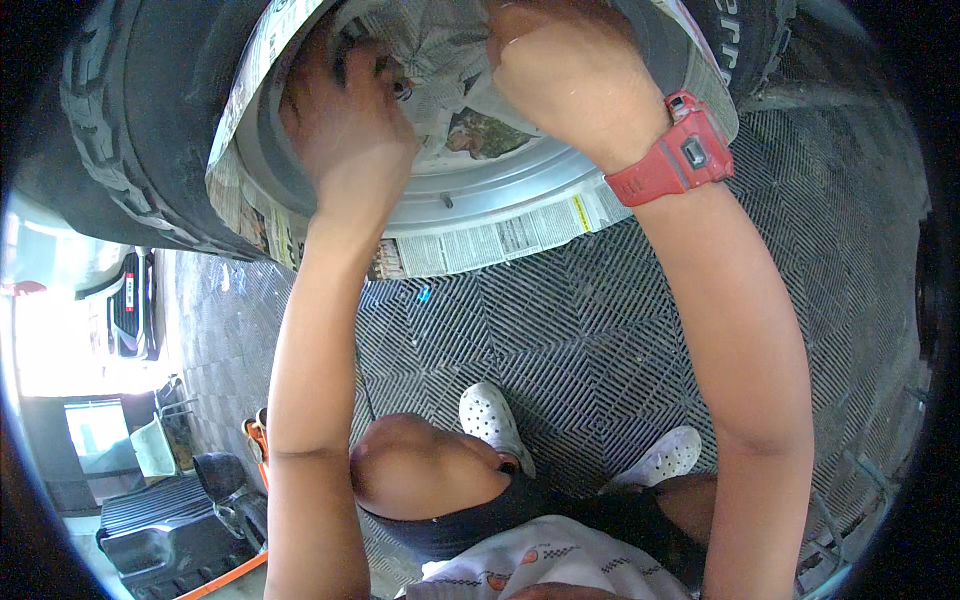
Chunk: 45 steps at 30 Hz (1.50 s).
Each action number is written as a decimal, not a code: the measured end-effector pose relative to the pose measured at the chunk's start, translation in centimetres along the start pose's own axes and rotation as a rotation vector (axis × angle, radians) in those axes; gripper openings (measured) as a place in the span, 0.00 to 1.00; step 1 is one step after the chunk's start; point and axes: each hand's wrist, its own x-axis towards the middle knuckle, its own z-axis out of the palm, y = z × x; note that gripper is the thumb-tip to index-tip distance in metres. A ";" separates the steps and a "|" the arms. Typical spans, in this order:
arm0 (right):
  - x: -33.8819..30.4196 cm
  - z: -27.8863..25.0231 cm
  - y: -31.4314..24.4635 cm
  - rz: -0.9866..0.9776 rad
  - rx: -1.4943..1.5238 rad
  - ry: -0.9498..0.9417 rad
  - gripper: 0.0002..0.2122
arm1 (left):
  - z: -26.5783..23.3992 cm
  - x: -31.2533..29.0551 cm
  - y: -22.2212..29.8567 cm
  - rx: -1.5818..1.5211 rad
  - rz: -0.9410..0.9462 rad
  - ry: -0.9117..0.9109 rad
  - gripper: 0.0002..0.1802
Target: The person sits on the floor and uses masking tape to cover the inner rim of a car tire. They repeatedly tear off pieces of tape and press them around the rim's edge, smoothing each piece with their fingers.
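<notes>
both hands (350,130) (568,85) inside wheel rim (490,207), newspaper (495,242) around it

- Illumination: strong daylight enters from the left, overexposing the surroundings of the pale vehicle (65,250) to white.
- Floor tiles (560,320): moderately lit, darkening toward the right margin.
- Wheel rim (510,198): soft highlights along the lower lip; deeper shadow within, at upper left.
- Left hand (350,125): shaded, slightly blurred. Right hand (570,75): brighter, with faint sheen.
- Periphery: fisheye curvature, bluish fringing, black vignetted corners.
</notes>
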 end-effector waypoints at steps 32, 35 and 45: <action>-0.6 -4.6 -0.6 -0.030 0.024 -0.129 0.20 | 3.1 3.8 2.1 -0.063 0.282 0.024 0.30; -0.7 -6.5 -0.9 0.019 -0.045 -0.206 0.19 | 2.8 3.3 1.9 -0.008 0.307 0.017 0.30; -1.4 -3.3 0.8 0.127 -0.067 0.153 0.14 | 3.0 3.1 2.9 0.018 0.337 0.079 0.28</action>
